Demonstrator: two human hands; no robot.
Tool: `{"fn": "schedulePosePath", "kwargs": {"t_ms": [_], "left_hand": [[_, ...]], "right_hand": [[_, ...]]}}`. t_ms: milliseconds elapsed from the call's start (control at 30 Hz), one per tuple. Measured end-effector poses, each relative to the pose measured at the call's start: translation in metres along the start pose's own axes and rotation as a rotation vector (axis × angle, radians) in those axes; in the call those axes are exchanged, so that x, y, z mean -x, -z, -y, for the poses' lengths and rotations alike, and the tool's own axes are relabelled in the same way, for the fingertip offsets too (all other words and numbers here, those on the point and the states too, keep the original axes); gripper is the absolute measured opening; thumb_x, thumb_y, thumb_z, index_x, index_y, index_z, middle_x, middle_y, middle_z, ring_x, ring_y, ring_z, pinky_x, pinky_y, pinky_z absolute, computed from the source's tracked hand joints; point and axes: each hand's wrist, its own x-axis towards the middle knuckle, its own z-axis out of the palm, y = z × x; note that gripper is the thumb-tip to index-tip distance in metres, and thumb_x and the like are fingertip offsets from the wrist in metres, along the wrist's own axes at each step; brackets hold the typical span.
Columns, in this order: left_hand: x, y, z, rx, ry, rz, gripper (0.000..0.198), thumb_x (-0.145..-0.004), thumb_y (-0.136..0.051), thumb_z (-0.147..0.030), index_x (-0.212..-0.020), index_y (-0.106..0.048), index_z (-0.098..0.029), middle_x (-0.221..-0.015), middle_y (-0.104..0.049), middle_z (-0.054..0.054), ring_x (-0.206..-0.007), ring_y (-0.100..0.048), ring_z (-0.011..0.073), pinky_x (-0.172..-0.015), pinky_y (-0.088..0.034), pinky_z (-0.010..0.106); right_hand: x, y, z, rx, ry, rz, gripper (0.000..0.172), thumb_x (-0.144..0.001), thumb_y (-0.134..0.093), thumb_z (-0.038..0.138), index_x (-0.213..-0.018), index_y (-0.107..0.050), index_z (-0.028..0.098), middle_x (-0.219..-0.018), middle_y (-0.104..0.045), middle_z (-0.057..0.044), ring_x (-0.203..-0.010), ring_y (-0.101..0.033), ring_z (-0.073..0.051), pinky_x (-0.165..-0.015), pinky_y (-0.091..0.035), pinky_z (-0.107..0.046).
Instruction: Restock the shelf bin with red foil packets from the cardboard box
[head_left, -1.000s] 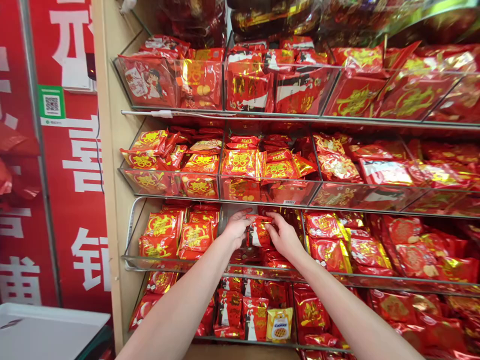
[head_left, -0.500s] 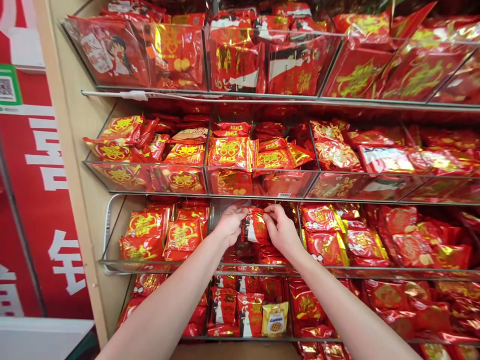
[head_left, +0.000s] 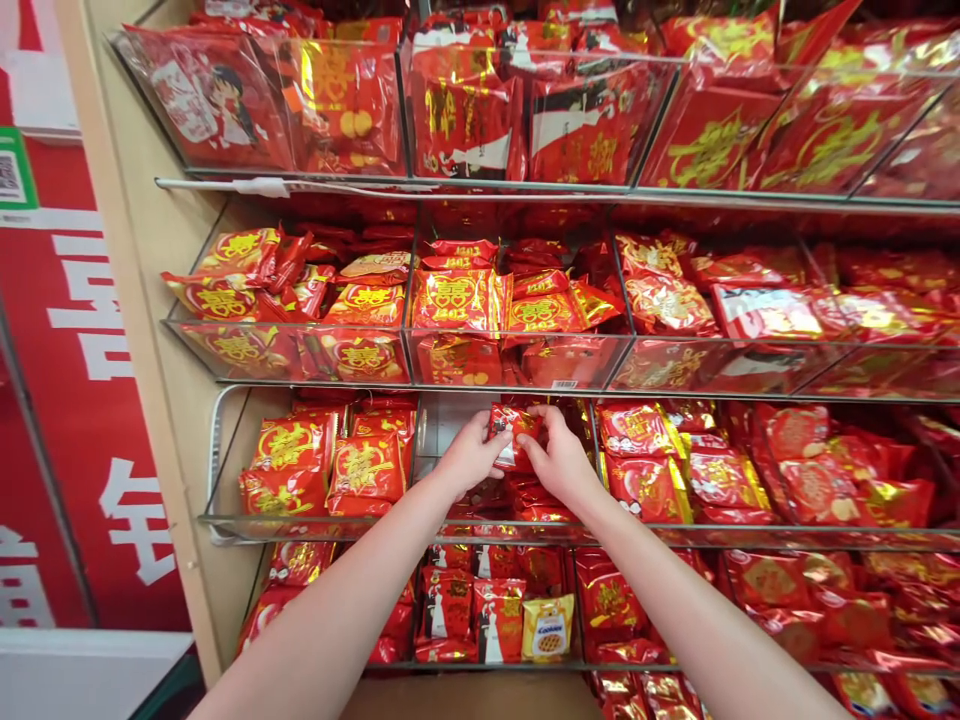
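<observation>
Red packet (head_left: pixel 513 428) was pinched by fingers of left hand (head_left: pixel 472 455) and right hand (head_left: pixel 564 458), over lower packets (head_left: pixel 531 498) in bin (head_left: pixel 448 425). Grip secured, packet not yet released; bin was only partly filled.

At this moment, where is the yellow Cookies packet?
The yellow packet is low in the head view, slightly right of centre, below the right hand, directly right of a red packet.
</observation>
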Motion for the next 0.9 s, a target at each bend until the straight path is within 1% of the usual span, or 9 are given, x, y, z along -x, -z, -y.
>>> {"fn": "schedulePosePath", "kwargs": {"t_ms": [100, 300, 467, 600, 667, 733, 800, 867, 900], "left_hand": [[-0.002, 0.001, 0.006, -0.079, -0.065, -0.003, 0.03, -0.069, -0.063, -0.03, -0.096, -0.051, -0.023, -0.075, -0.057, 0.0, -0.052, -0.054, 0.0092, -0.035, -0.042, 0.014], [0.0, 0.001, 0.007, -0.157, -0.061, 0.016, 0.042, -0.073, -0.058, -0.03, -0.111, -0.04, -0.026, -0.085, -0.06, 0.003, -0.055, -0.058, 0.0113, -0.04, -0.047, 0.018], [0.004, -0.001, 0.006, -0.231, -0.053, 0.01, 0.049, -0.077, -0.051, -0.031, -0.12, -0.029, -0.029, -0.093, -0.059, 0.007, -0.055, -0.061, 0.0144, -0.039, -0.047, 0.022], [0.004, -0.007, 0.005, -0.327, -0.042, -0.006, 0.052, -0.079, -0.046, -0.032, -0.125, -0.024, -0.025, -0.087, -0.061, 0.009, -0.045, -0.06, 0.0161, -0.035, -0.043, 0.023], [0.006, -0.009, 0.002, -0.399, -0.039, -0.034, 0.056, -0.079, -0.044, -0.032, -0.129, -0.021, -0.02, -0.082, -0.063, 0.011, -0.045, -0.06, 0.0184, -0.039, -0.043, 0.027], [0.014, -0.007, -0.004, -0.493, -0.066, -0.086, 0.06, -0.077, -0.049, -0.029, -0.13, -0.025, -0.016, -0.083, -0.063, 0.012, -0.055, -0.062, 0.0221, -0.05, -0.047, 0.032], [0.031, 0.001, -0.013, -0.602, -0.129, -0.129, 0.054, -0.07, -0.058, -0.025, -0.121, -0.042, -0.017, -0.09, -0.062, 0.013, -0.075, -0.063, 0.026, -0.07, -0.046, 0.036], [0.057, 0.014, -0.022, -0.708, -0.208, -0.102, 0.033, -0.068, -0.061, -0.025, -0.101, -0.059, -0.022, -0.097, -0.061, 0.012, -0.093, -0.057, 0.0282, -0.084, -0.039, 0.036], [0.072, 0.02, -0.025, -0.754, -0.237, -0.052, 0.024, -0.071, -0.058, -0.028, -0.094, -0.063, -0.023, -0.095, -0.062, 0.011, -0.093, -0.056, 0.0278, -0.087, -0.037, 0.037]], "right_hand": [[0.0, 0.0, -0.002, -0.012, -0.007, 0.013, 0.029, -0.073, -0.049, 0.023, -0.102, -0.045, 0.019, -0.102, -0.06, -0.01, -0.086, -0.059, -0.023, -0.077, -0.045, -0.04], [0.003, -0.001, -0.005, -0.06, 0.014, 0.043, 0.031, -0.073, -0.049, 0.022, -0.104, -0.044, 0.019, -0.105, -0.058, -0.01, -0.09, -0.057, -0.023, -0.081, -0.044, -0.041], [0.002, -0.002, -0.005, -0.113, 0.047, 0.077, 0.03, -0.073, -0.045, 0.02, -0.103, -0.044, 0.018, -0.108, -0.056, -0.01, -0.098, -0.054, -0.02, -0.086, -0.042, -0.037], [0.002, -0.003, -0.007, -0.109, 0.045, 0.082, 0.028, -0.073, -0.045, 0.02, -0.101, -0.046, 0.018, -0.103, -0.058, -0.009, -0.094, -0.056, -0.021, -0.083, -0.044, -0.038], [0.002, -0.004, -0.008, -0.088, 0.045, 0.085, 0.028, -0.073, -0.045, 0.019, -0.101, -0.047, 0.018, -0.102, -0.059, -0.008, -0.094, -0.056, -0.021, -0.083, -0.044, -0.038], [0.003, -0.003, -0.009, -0.053, 0.038, 0.077, 0.028, -0.072, -0.046, 0.018, -0.1, -0.049, 0.017, -0.102, -0.058, -0.008, -0.095, -0.055, -0.021, -0.085, -0.043, -0.038], [0.003, -0.001, -0.009, -0.005, 0.017, 0.06, 0.028, -0.072, -0.047, 0.015, -0.099, -0.051, 0.015, -0.104, -0.057, -0.01, -0.098, -0.053, -0.021, -0.088, -0.04, -0.038], [-0.001, -0.001, -0.007, 0.05, -0.017, 0.056, 0.028, -0.072, -0.047, 0.012, -0.1, -0.052, 0.014, -0.105, -0.057, -0.011, -0.099, -0.051, -0.022, -0.09, -0.039, -0.039], [-0.004, -0.002, -0.005, 0.077, -0.037, 0.068, 0.029, -0.072, -0.048, 0.01, -0.1, -0.052, 0.013, -0.105, -0.056, -0.011, -0.099, -0.051, -0.022, -0.09, -0.038, -0.039]]}}
